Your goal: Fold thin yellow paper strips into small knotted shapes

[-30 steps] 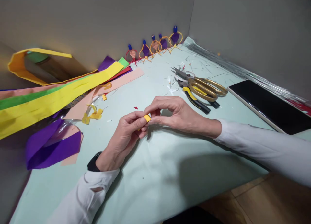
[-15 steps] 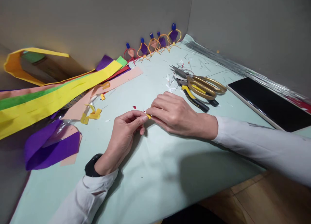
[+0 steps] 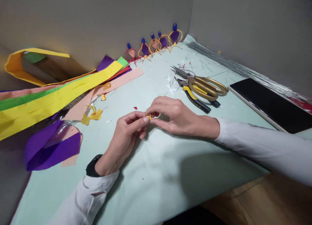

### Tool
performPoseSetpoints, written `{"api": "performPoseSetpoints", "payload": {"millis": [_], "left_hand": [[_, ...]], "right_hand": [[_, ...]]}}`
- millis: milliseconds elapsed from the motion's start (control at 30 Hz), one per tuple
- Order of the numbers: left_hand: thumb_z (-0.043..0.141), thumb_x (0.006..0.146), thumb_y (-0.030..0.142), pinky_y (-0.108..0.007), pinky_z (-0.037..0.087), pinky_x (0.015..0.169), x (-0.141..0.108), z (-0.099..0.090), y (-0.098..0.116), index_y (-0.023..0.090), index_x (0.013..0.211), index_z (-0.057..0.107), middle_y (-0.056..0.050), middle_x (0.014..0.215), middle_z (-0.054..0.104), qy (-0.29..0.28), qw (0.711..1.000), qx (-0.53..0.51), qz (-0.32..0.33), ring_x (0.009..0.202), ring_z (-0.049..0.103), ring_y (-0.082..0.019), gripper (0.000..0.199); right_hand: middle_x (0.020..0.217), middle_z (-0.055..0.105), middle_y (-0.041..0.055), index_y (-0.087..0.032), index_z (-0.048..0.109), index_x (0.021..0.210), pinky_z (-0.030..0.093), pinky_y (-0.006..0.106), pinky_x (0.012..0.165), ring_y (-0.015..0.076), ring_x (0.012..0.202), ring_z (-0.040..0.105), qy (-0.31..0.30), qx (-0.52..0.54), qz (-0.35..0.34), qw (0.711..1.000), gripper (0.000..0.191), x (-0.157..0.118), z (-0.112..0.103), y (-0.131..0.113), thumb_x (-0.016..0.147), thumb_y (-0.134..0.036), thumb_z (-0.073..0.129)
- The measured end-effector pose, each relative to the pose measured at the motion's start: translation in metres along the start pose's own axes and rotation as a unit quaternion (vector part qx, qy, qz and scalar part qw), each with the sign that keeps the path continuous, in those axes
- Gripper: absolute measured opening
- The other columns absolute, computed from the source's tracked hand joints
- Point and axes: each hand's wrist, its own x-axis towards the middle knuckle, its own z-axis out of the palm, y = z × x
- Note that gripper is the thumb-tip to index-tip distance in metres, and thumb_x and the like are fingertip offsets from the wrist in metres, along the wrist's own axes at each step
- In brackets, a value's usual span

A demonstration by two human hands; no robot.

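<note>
L hand fingers are pinching a small yellow piece over the counter, prob. steadying it b/c R hand fingers are gripping its edge. Scissors & pliers are lying w/in R-hand reach.

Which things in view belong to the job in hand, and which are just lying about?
Likely part of the job:
small yellow piece in the left hand, right hand at it
long yellow felt-like strip
thin silver wires
gold-handled scissors
black-and-yellow pliers

Apparently just lying about:
black-screened phone
small red scrap
curled yellow offcuts
</note>
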Motion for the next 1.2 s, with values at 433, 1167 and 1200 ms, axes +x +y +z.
{"api": "performPoseSetpoints", "payload": {"millis": [433,1167,1200], "left_hand": [[0.081,0.069,0.026,-0.015,0.033,0.044,0.000,-0.004,-0.001,0.013,0.073,0.071,0.001,0.059,0.055,-0.075,0.989,-0.126,-0.006,0.050,0.045,-0.005,0.017],[0.078,0.070,0.019,-0.022,0.040,0.051,0.001,0.003,-0.004,0.014,0.074,0.072,0.001,0.059,0.060,0.032,0.998,0.025,0.039,0.047,0.051,-0.008,0.010],[0.079,0.070,0.019,-0.021,0.039,0.051,0.001,0.003,-0.004,0.013,0.074,0.072,0.001,0.059,0.061,0.029,0.999,0.018,0.030,0.047,0.050,-0.007,0.010]], "right_hand": [[0.078,0.065,0.0004,-0.015,0.072,0.089,0.050,0.025,0.070,0.0112,0.072,0.060,0.062,0.257,0.119,0.957,0.007,0.006,-0.005,-0.013,0.082,-0.014,0.071],[0.079,0.063,0.0095,-0.010,0.067,0.093,0.033,0.037,0.068,0.0217,0.075,0.049,-0.024,-0.221,-0.057,0.973,0.025,-0.001,0.000,-0.010,0.097,-0.013,0.043],[0.080,0.064,0.0098,-0.009,0.067,0.093,0.035,0.037,0.068,0.0217,0.075,0.050,-0.022,-0.204,-0.053,0.977,0.023,0.000,0.001,-0.009,0.097,-0.014,0.044]]}}
